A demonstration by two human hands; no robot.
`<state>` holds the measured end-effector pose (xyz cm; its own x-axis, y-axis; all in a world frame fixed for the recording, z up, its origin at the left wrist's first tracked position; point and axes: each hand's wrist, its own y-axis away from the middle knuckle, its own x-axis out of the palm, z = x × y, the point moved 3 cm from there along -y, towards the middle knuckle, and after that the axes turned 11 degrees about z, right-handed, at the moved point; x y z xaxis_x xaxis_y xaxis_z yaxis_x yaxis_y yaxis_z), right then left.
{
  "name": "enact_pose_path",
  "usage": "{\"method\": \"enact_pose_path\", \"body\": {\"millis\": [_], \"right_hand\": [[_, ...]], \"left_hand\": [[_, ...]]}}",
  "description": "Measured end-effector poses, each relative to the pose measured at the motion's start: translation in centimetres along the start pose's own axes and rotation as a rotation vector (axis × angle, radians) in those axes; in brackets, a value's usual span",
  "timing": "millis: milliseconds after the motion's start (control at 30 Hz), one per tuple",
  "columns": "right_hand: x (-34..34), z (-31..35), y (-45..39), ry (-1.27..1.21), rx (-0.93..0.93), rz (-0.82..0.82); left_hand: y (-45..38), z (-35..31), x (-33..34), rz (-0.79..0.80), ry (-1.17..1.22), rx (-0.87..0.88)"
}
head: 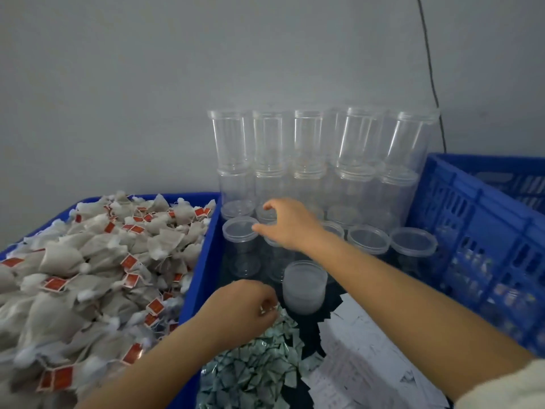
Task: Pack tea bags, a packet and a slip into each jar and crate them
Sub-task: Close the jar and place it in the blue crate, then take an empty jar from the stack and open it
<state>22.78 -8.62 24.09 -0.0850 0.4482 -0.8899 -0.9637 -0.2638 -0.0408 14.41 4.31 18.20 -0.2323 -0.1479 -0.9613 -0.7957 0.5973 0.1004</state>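
Your right hand (290, 224) reaches with fingers (259, 228) spread and loose over a clear lidded plastic jar (240, 231), nothing gripped. Left hand (244, 309) pinches something small above the pale green foil packets (259, 364); what, you cannot tell. Risk: the stacked clear jars (318, 160) just behind could topple if your wrist brushes them.

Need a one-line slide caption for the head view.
Right hand reaches among the clear jars while left hand picks at green packets, beside a bin of tea bags.
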Motion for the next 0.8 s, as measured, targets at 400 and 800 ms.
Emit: {"method": "enact_pose_path", "body": {"millis": [400,800], "right_hand": [[7.9,0.4,-7.7,0.351,0.203,0.099],[5.7,2.2,-7.8,0.118,0.215,-0.071]], "left_hand": [[-0.1,1.9,-0.5,-0.135,0.222,-0.024],[0.3,2.8,-1.5,-0.342,0.161,-0.08]]}}
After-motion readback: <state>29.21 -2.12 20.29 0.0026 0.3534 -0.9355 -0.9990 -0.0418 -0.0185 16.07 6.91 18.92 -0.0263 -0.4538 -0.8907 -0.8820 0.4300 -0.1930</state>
